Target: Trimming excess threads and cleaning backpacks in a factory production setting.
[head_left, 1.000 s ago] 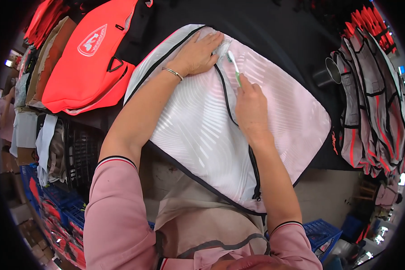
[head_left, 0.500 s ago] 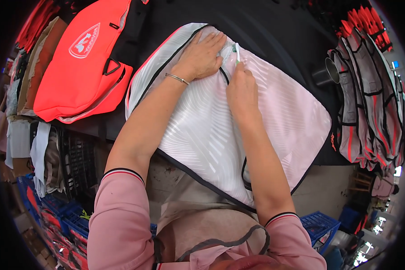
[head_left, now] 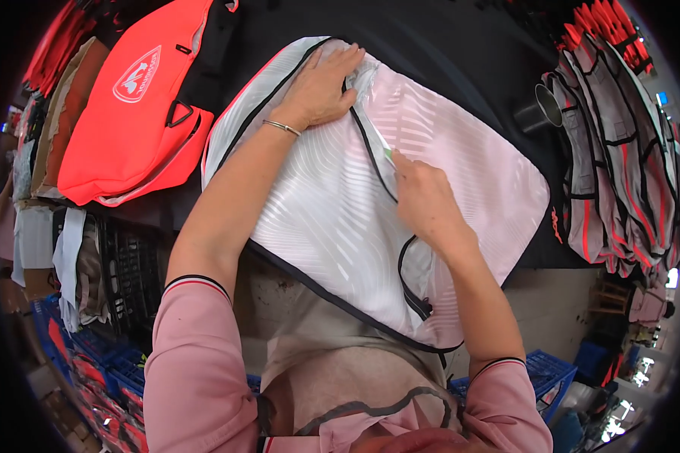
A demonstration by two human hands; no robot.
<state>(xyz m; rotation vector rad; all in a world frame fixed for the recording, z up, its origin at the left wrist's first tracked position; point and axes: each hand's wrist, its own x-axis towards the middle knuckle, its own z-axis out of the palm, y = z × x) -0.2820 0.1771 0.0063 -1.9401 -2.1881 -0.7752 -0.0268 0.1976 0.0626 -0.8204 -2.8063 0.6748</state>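
Note:
A pale grey and pink bag point(head_left: 310, 215) with a wavy sheen and black trim lies flat in front of me. My left hand point(head_left: 321, 89) presses on its far end, fingers stretched over the cloth near the black-edged opening. Wrapped round a slim white-and-green tool point(head_left: 387, 149), my right hand point(head_left: 429, 198) is over the bag's middle. The tool's thin white end points away from me, beside the black edging point(head_left: 370, 143). What kind of tool it is does not show, as my fingers cover most of it.
An orange-red bag point(head_left: 121, 128) lies on the black tabletop point(head_left: 461, 53) at the left. On the right stand a metal cup point(head_left: 533, 113) and a row of hanging grey bags point(head_left: 619, 151) with red stripes. Blue crates point(head_left: 544, 377) are below the table.
My right hand has drawn the tool nearer to me and slightly right, along the opening. My left hand stays pressed on the far end, shifted a little left with the bag.

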